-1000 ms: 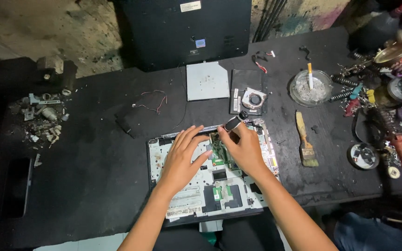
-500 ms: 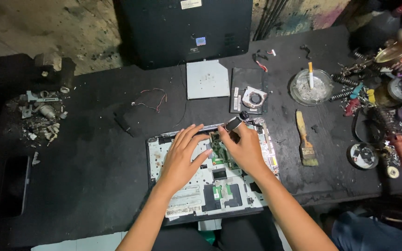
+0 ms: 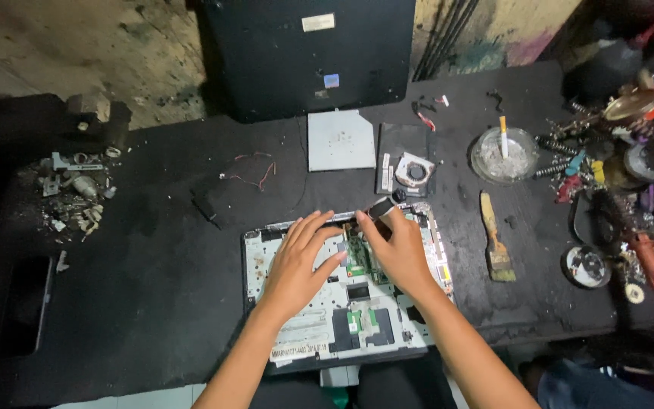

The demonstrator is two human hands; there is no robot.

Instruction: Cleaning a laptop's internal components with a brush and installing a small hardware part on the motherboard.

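An opened laptop base (image 3: 319, 318) with bare silver chassis and green circuit boards lies at the table's near edge. My left hand (image 3: 300, 261) rests flat on its upper middle, fingers spread toward the back edge. My right hand (image 3: 397, 246) sits beside it over the green board (image 3: 357, 261), fingertips pinching a small dark part (image 3: 380, 207) at the chassis back edge. The two hands almost touch.
A black laptop lid (image 3: 304, 53) stands at the back. A silver drive (image 3: 341, 140), a fan module (image 3: 410, 170), an ashtray (image 3: 502, 155) with a cigarette, a paintbrush (image 3: 495, 238) and a heap of tools (image 3: 630, 174) at right. Scrap parts (image 3: 73, 197) at left.
Both hands stay on the laptop base with only slight finger shifts; the view has tilted a little. The small dark part remains at my right fingertips.
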